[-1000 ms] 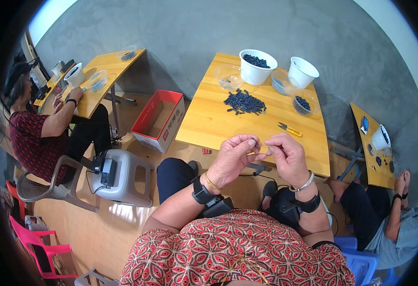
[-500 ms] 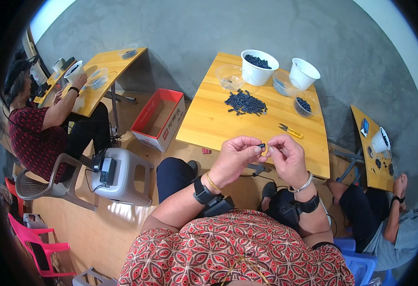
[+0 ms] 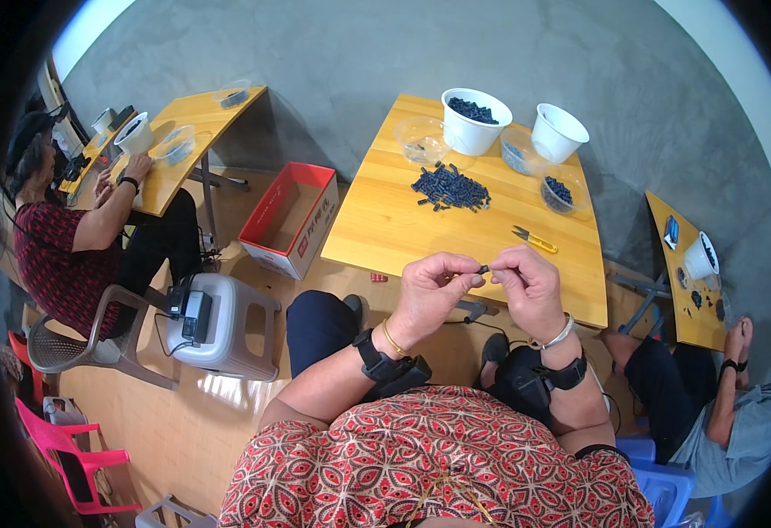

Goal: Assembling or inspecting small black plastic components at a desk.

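Just beyond the near edge of my table, my left hand (image 3: 436, 295) pinches a small black tube-shaped piece (image 3: 485, 268) between thumb and forefinger. My right hand (image 3: 528, 289) is closed in a pinch, its fingertips against the right end of that piece. Whatever those right fingers hold is hidden. Past my hands, a heap of short dark pieces (image 3: 450, 187) is spread on the yellow wooden table (image 3: 385, 220). Yellow-handled thread snips (image 3: 535, 239) lie to the right, beyond my right hand.
At the table's back stand a white bucket of dark pieces (image 3: 472, 141), another white bucket (image 3: 560, 134) and clear tubs, one holding dark pieces (image 3: 558, 194). A red-and-white box (image 3: 289, 220) sits on the floor leftward. People sit at tables on both sides.
My fingertips have closed in around the black piece, so less of it shows. Both hands stay in nearly the same place. The person at left has lowered a hand toward their table.
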Demonstrator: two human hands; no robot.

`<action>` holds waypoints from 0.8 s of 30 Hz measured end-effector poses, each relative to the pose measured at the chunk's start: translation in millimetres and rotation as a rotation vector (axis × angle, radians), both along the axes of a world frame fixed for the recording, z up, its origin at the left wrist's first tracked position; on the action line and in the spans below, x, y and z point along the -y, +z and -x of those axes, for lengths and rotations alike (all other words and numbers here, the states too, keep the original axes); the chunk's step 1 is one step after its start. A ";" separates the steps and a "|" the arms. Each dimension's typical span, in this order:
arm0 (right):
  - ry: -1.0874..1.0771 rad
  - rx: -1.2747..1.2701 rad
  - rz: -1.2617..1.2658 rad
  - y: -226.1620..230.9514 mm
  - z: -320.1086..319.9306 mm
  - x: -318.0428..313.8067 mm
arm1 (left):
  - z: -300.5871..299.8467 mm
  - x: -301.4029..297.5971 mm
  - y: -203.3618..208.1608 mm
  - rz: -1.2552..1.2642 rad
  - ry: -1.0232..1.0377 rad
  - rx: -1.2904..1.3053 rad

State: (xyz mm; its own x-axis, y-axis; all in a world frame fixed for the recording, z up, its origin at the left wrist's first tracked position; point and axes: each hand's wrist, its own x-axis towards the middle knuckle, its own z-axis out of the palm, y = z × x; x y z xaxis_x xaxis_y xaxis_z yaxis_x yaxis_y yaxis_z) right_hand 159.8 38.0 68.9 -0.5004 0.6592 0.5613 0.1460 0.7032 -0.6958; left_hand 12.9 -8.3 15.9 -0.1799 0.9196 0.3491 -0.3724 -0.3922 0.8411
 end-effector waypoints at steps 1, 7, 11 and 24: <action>0.000 0.010 0.002 -0.2 0.2 -0.1 | -0.3 -0.3 0.1 0.002 -0.001 0.000; 0.002 0.032 0.005 2.2 1.4 0.6 | -1.0 0.0 -0.9 -0.067 0.101 -0.153; 0.095 0.117 -0.009 4.9 -3.5 -0.8 | -2.2 4.5 2.7 -0.126 0.170 -0.268; -0.009 0.022 0.049 -8.6 0.6 6.6 | -1.7 -1.3 -6.5 0.002 0.112 0.005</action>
